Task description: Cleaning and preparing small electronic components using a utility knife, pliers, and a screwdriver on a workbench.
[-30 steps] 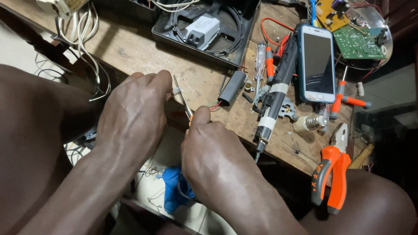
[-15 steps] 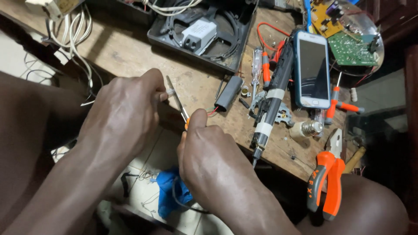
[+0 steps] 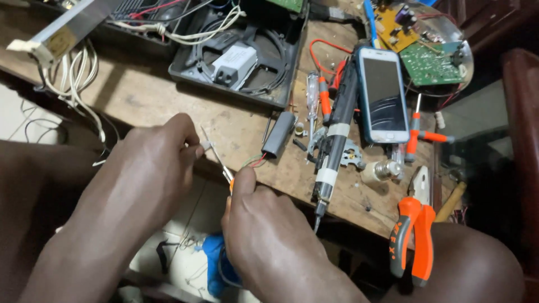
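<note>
Left hand point(image 3: 154, 168) and right hand point(image 3: 261, 224), both pinched shut, apparently on 1 thin metal tool point(image 3: 216, 157) and the red-green wires point(image 3: 255, 163), over the wooden bench point(image 3: 168, 101) edge beside the soldering iron point(image 3: 331, 146).

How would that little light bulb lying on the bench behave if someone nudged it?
The light bulb lies on its side on the wooden bench, so its rounded body would probably roll. It looks small and likely light. If it is glass, it may break easily.

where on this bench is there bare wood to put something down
Bare wood lies between the black tray, the white cables and the left hand. The stretch from the soldering iron to the phone and orange pliers is crowded.
</note>
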